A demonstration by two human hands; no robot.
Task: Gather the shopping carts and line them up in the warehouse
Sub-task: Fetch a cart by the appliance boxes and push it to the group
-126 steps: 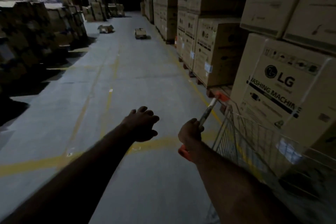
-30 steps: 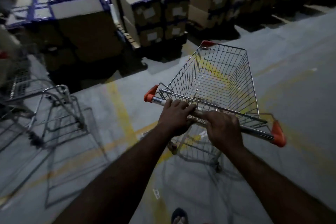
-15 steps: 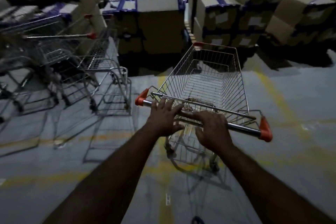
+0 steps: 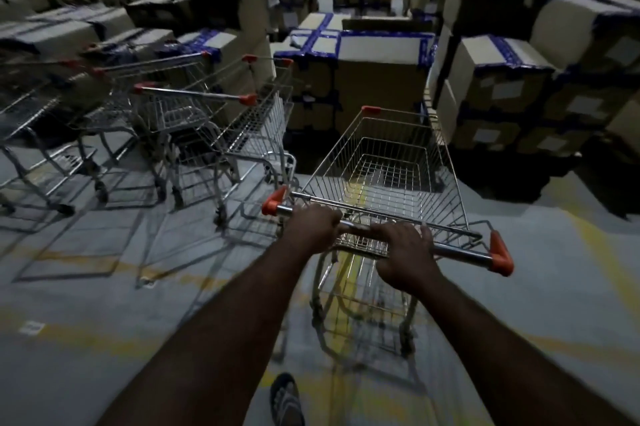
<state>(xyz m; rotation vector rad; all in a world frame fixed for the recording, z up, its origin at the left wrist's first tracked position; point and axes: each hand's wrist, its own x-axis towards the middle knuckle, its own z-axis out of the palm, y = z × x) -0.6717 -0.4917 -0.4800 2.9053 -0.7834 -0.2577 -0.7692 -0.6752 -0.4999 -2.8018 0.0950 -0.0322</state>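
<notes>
An empty wire shopping cart with orange handle caps stands in front of me on the grey floor. My left hand and my right hand both grip its metal handle bar, close together near the middle. To the left, a row of several similar carts stands side by side, their handles towards me. The nearest of them is just left of my cart's front left corner.
Stacks of cardboard boxes with blue tape rise right behind the carts and to the right. Yellow lines mark the concrete floor. My sandalled foot shows at the bottom.
The view has swung left and the cart has rolled forward towards the boxes. The row of parked carts now sits closer beside it. Both hands keep their hold on the handle.
</notes>
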